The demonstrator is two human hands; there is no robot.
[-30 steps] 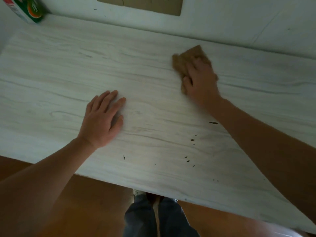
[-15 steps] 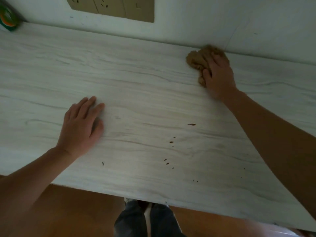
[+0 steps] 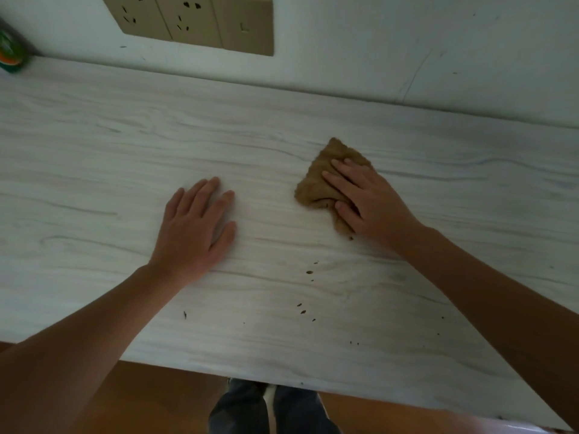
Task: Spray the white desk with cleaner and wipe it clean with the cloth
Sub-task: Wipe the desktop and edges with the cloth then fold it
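Head view: right hand lies flat on the brown cloth, fingers extended and pressing down, thumb along the cloth's near edge. It is a press, not a pinch. The cloth is bunched into a rough triangle, mid-desk, right of centre, well short of the wall. Left hand is palm-down on the bare white desk, fingers straight, holding nothing; looks like a brace.

Status, as I read it: wipe phase in progress. No spray bottle in view, and I can't tell from the surface whether cleaner is on it. A trail of dark specks runs from just below the cloth toward the near edge, with one more speck below the left hand. That near strip looks not yet done. I can't judge the far strip and the left side for cleanliness.

Periphery: socket plate on the wall, green container at the back-left corner.
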